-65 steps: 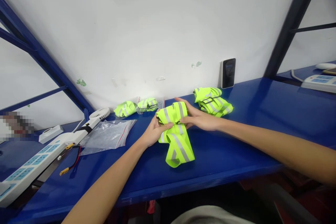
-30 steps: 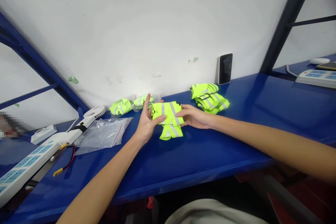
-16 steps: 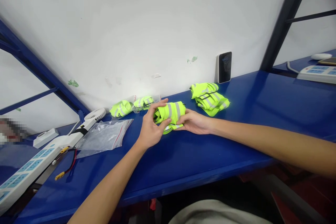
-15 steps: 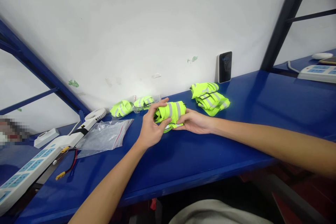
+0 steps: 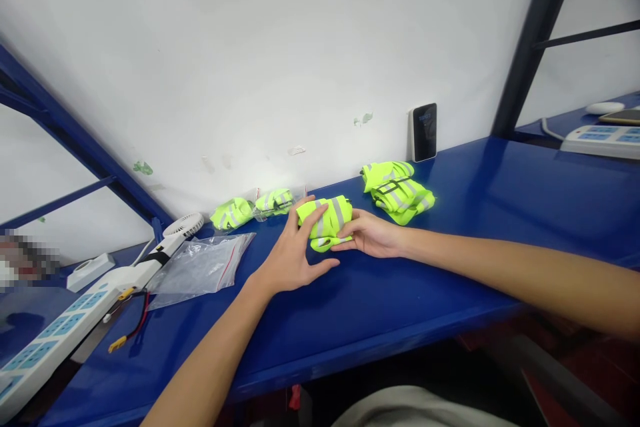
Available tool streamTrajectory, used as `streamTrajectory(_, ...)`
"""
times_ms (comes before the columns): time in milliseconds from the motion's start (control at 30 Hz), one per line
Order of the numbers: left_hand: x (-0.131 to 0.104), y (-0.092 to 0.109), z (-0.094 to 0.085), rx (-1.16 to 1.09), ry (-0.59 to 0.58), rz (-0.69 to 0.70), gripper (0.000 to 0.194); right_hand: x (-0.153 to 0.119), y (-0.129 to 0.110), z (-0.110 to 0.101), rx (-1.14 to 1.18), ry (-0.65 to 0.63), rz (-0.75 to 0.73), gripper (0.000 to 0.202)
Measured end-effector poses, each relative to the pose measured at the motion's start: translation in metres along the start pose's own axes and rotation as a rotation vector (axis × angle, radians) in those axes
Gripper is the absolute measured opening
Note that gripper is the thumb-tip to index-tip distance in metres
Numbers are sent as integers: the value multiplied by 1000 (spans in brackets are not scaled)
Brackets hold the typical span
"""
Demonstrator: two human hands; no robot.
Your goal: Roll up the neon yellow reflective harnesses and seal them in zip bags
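A folded neon-yellow vest with grey reflective stripes is between my hands, over the middle of the blue table. My right hand grips its right side, thumb on top and fingers beneath. On the left side, my left hand has its fingers spread, with fingertips at the vest's upper left and the thumb stretched out away from the cloth. Two more folded vests lie behind on the right. Behind on the left are two bundled vests, one beside another in a clear bag.
Clear zip bags lie on the blue table at left. Next to them are a white power strip, a small fan and a cable with yellow connectors. A black-faced device leans on the wall.
My left thumb has come off the vest and moved down, and the left fingers have spread. My right hand keeps its grip. The camera view has shifted slightly.
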State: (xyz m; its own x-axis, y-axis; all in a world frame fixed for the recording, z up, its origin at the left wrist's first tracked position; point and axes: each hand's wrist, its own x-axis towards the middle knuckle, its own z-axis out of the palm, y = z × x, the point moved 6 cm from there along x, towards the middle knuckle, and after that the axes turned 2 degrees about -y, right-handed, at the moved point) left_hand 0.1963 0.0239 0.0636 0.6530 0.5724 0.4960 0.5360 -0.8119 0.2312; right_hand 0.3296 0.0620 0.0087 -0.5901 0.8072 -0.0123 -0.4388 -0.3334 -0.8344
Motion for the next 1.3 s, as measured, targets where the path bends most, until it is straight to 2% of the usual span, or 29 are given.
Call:
streamTrajectory(33,-1,-2,1,16,4,-12,77,-1,0,0,-4,-11,10,43)
streamTrajectory(100,-2,-8,0,33,54,-42,60,-4,-1,4,-15,-88,40,44)
streamTrajectory(167,-3,-14,-2,29,109,-73,47,-8,-1,10,-48,-193,73,56)
streamTrajectory(233,-3,-18,-4,9,160,-96,41,-12,-1,13,-136,-245,87,72)
streamTrajectory(300,-3,-20,-7,-26,211,-111,34,-10,-3,11,-279,-196,19,78)
streamTrajectory(433,-2,-25,-9,-101,276,-156,24,-6,-14,5,-570,-27,-247,60)
streamTrajectory(600,-2,-31,-4,-195,274,-223,23,-13,-23,12,-695,-111,-356,103)
streamTrajectory(700,-3,-26,-5,-198,279,-224,19,-21,-29,19,-829,-161,-409,101)
streamTrajectory(833,-4,-17,-13,-184,353,-204,16,-24,-29,24,-759,-159,-423,91)
streamTrajectory(967,-3,-16,-15,-221,416,-208,15,-21,-25,24,-673,-150,-421,81)
streamTrajectory(1100,-4,-12,-9,-258,442,-242,15,-17,-23,19,-635,-89,-380,103)
streamTrajectory(1167,-5,-7,-7,-237,432,-246,15,-16,-25,17,-634,-66,-386,104)
streamTrajectory(1233,-6,-4,-5,-219,403,-238,15,-16,-29,17,-659,-50,-412,91)
streamTrajectory(1300,-6,-7,-5,-267,339,-248,23,-16,-30,17,-640,-66,-381,88)
